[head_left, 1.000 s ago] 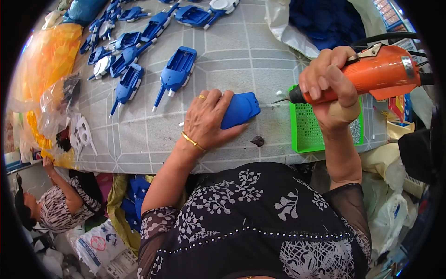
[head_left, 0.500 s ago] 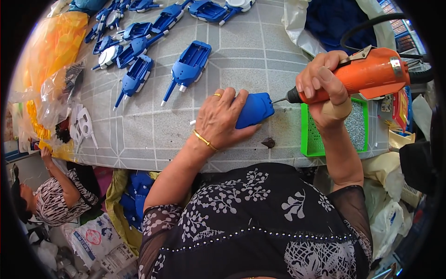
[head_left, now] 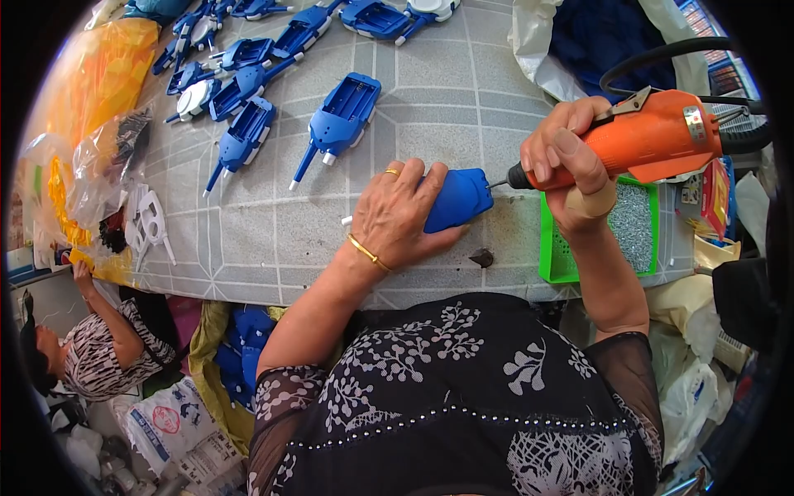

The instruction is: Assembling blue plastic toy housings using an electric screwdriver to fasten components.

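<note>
My left hand [head_left: 391, 208] is wrapped over a blue plastic casing [head_left: 460, 200] and holds it down on the table; a white tip pokes out on its left side. In my right hand [head_left: 571, 157] is an orange electric screwdriver [head_left: 653, 139], gripped around its body and lying nearly level. Its thin bit points left and meets the casing's right end, where a screw is too small to make out. Behind my left hand lies a blue toy part with an open battery bay [head_left: 346, 116]. Under my right wrist stands a green tray [head_left: 547, 240] of small metal screws [head_left: 633, 227].
Several more blue parts [head_left: 248, 132] lie at the back left. Plastic bags [head_left: 116, 66] and white plastic pieces [head_left: 150, 221] sit on the left. A white sack [head_left: 529, 33] of dark blue pieces is at the back right. Another person [head_left: 116, 339] works at the left. A dark cone-shaped piece [head_left: 480, 257] lies near the front edge.
The screwdriver has shifted slightly left and down, bringing its bit closer in at the casing's end. My left hand keeps its hold; the whole view has moved slightly.
</note>
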The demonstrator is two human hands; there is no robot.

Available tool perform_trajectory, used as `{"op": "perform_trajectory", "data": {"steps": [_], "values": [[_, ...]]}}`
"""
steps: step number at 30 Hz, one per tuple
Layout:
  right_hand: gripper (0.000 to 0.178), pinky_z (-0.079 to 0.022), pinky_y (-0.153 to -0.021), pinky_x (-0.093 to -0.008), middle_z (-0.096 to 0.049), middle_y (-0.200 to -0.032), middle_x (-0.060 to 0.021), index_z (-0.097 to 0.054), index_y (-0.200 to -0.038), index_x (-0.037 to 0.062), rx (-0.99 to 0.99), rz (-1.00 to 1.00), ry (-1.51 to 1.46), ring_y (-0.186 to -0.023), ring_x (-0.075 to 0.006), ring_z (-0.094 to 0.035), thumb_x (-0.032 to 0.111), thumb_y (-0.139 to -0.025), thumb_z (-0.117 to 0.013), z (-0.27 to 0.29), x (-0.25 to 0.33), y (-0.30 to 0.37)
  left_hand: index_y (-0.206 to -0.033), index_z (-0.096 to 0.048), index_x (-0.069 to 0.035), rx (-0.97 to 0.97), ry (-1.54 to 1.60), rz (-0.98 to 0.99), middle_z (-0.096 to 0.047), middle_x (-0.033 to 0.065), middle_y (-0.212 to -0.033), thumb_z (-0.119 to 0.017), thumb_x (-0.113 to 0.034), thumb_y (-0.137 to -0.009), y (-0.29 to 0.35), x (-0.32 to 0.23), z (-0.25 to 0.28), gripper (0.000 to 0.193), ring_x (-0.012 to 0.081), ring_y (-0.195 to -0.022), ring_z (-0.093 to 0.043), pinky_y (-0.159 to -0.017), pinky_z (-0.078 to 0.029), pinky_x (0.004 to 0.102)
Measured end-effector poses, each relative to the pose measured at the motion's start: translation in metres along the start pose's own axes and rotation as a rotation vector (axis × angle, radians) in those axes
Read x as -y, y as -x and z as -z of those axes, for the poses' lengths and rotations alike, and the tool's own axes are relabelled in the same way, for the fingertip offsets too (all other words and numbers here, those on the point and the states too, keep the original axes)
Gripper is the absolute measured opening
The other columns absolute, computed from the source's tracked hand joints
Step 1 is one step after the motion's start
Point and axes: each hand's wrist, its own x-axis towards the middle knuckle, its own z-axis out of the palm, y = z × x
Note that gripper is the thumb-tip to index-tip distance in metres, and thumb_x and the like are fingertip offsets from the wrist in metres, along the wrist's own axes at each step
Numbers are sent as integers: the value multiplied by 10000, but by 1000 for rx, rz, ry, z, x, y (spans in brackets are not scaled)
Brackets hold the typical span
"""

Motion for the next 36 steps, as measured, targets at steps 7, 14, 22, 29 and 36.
{"op": "perform_trajectory", "data": {"steps": [7, 14, 22, 29, 36], "values": [[231, -523, -574, -326, -542, -721, -69, -470, -907, 55, 22, 38, -106, -551, -125, -551, 15, -892, -697, 5, -7, -2, -1254, -601, -37, 23, -11, 13, -569, 120, -1008, -844, -416, -737, -2, -4, 2, 685, 300, -883, -623, -755, -515, 424], [265, -485, -604, -328, -485, -706, -33, -421, -938, 126, 196, 21, 24, -537, -133, -500, 100, -907, -683, 6, -3, -1, -1231, -610, -44, 27, -15, 15, -564, 117, -998, -843, -416, -743, -5, -4, 3, 657, 301, -883, -625, -750, -519, 417], [284, -491, -609, -328, -496, -703, -30, -419, -922, 133, 235, 0, -67, -534, -132, -508, 117, -903, -702, 12, -5, -4, -1267, -625, -59, 6, 11, 18, -577, 112, -1004, -877, -376, -705, -5, -5, 3, 693, 321, -839, -636, -732, -510, 436], [270, -496, -614, -328, -489, -689, -27, -417, -887, 133, 267, -4, 22, -534, -128, -505, 107, -894, -686, 10, -4, 1, -1276, -618, -56, 32, 2, 24, -581, 114, -1002, -876, -384, -708, -4, -6, 4, 705, 321, -845, -637, -731, -511, 435], [278, -494, -604, -330, -489, -682, -30, -418, -872, 127, 308, -27, 29, -530, -130, -503, 104, -892, -694, 14, -6, -2, -1260, -603, -34, 63, -15, 3, -581, 114, -996, -849, -492, -751, -4, -6, 4, 727, 309, -867, -633, -748, -515, 428]]}}
